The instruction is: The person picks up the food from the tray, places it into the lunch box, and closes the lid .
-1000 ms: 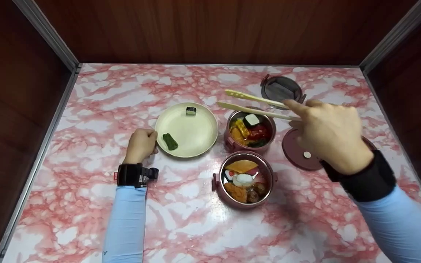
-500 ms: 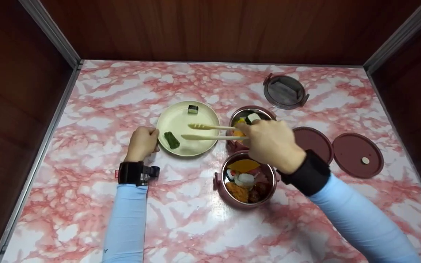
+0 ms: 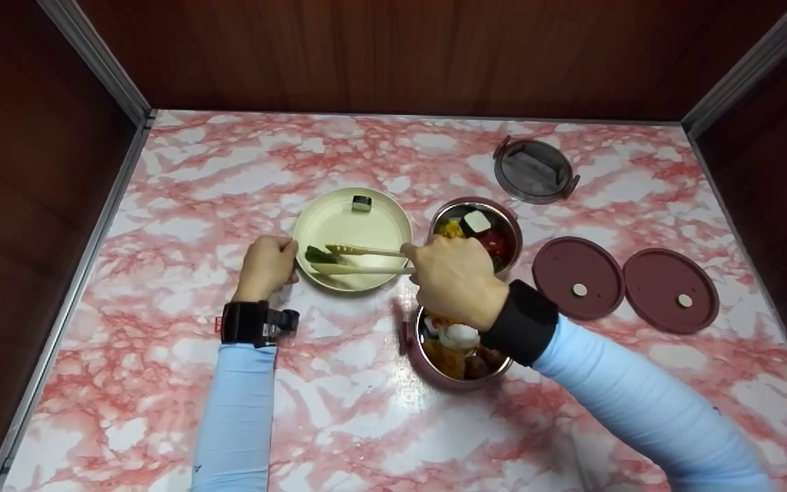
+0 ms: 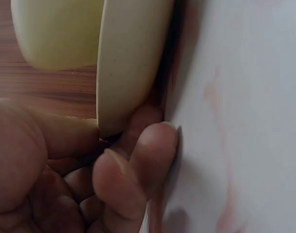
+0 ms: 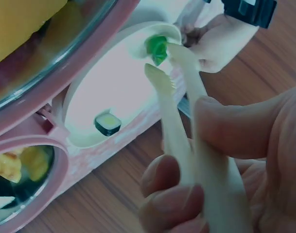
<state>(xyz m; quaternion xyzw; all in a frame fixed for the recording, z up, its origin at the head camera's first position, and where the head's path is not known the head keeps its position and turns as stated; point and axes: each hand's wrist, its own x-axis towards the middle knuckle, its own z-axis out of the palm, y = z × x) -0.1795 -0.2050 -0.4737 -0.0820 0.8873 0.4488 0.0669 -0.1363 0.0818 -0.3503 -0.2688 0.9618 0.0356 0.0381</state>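
My left hand (image 3: 266, 268) pinches the left rim of a cream plate (image 3: 373, 236); in the left wrist view, the thumb and fingers (image 4: 155, 150) meet at the plate's edge (image 4: 130, 63). The right hand (image 3: 458, 277) grips pale tongs (image 3: 373, 251), whose parted tips are over the plate beside a dark green piece (image 3: 318, 255). In the right wrist view, the tongs (image 5: 184, 131) reach toward the green piece (image 5: 157, 48); whether they touch it I cannot tell. A small dark-rimmed roll (image 3: 361, 203) lies near the plate's far edge.
Right of the plate stand two food pots, a far one (image 3: 520, 239) and a near one (image 3: 427, 369), partly beneath my right hand. Two maroon lids (image 3: 574, 263) (image 3: 667, 280) lie further right. A grey clear lid (image 3: 533, 174) rests behind them.
My right hand has moved left with the tongs, from above the far pot to the plate's green piece. The left hand still holds the rim.
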